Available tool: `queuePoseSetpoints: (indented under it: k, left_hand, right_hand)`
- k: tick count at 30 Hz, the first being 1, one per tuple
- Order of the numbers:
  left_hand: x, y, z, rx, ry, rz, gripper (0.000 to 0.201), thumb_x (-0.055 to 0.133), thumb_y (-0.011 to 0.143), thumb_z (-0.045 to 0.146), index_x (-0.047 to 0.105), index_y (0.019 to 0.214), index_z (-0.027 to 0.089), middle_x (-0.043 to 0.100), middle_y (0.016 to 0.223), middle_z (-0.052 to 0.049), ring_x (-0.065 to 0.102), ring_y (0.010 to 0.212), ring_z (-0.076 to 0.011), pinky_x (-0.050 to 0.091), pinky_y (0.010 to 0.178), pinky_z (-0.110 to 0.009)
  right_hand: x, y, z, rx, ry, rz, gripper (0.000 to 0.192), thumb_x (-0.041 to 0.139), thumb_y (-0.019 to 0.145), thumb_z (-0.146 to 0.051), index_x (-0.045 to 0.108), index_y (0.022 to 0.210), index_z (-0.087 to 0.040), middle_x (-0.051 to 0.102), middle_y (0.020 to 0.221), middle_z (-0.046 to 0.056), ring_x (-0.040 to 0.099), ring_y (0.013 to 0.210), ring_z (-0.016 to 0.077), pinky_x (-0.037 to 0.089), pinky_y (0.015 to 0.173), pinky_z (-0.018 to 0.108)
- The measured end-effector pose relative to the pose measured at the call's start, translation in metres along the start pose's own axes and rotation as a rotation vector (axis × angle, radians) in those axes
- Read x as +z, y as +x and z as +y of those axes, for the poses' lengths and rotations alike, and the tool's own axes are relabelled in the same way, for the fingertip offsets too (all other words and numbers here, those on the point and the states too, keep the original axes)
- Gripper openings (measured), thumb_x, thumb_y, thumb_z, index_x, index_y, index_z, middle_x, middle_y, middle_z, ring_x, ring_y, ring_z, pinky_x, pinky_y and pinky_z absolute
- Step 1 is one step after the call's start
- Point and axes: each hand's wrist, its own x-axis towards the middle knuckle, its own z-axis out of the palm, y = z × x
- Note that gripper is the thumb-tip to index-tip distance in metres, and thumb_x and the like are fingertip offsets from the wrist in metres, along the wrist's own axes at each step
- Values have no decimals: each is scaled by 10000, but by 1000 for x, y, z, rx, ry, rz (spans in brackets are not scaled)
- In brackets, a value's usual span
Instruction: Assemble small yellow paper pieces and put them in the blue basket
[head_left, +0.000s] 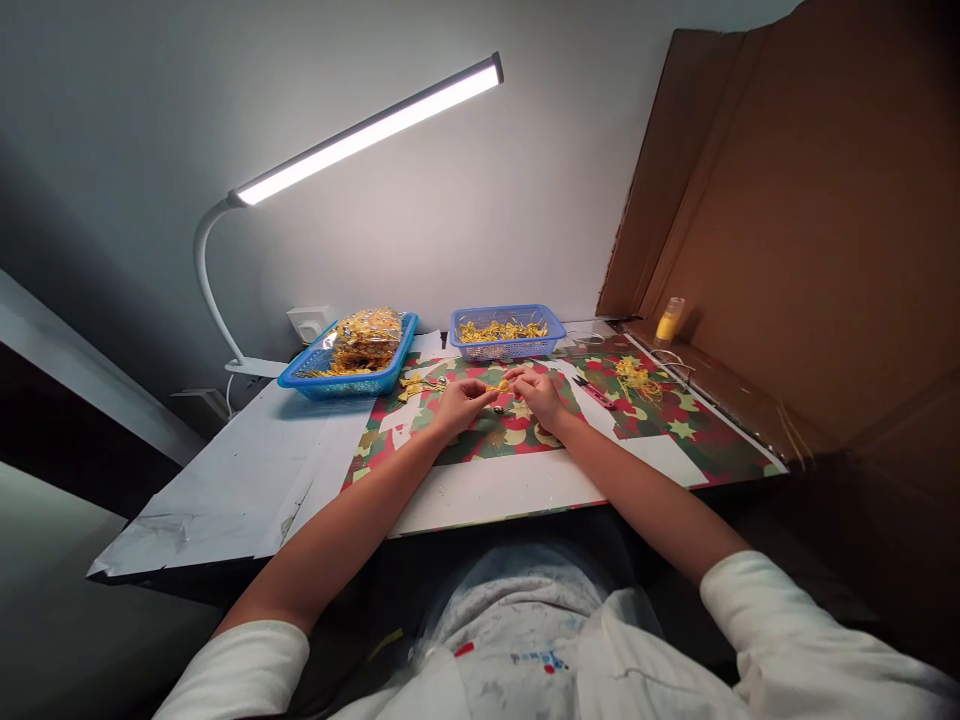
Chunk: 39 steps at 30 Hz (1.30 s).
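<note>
Left hand (459,402) and right hand (538,392) pinch small yellow bow (501,385) together at frame centre, steadying it (blue baskets (507,332) behind).

The small bow (501,385) pinched between my left hand (459,404) and my right hand (541,397) is yellow-gold. Under them the mat (675,425) is patterned in red and green with pale yellow stars and dots, bordered white. Both baskets are blue: the left basket (300,378) holds a shiny gold packet (367,338), the far basket (555,325) yellow-gold pieces. The loose strands (636,378) are yellow. My sleeves (240,670) are white, the lamp (210,270) white, the little bottle (667,322) yellow, the cardboard (787,200) brown.
</note>
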Motion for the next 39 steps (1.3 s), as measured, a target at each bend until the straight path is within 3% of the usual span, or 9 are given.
queuePoseSetpoints:
  k: [15,39]
  left_hand:
    - [0,-2,4,57,69,51,317,702,669,463,641,642,153,616,601,-4,481,529,-100,358,491,-222]
    - [0,-7,7,117,147,96,284,669,709,448,636,625,178,597,516,5,526,497,-131,368,467,-237]
  right_hand:
    - [2,-4,-1,0,-62,-94,204,517,625,-280,521,442,-189,605,929,51,551,918,193,418,723,279]
    - [8,-7,5,-68,-104,-48,269,525,679,-296,474,437,-192,579,884,49,546,871,180,430,748,306]
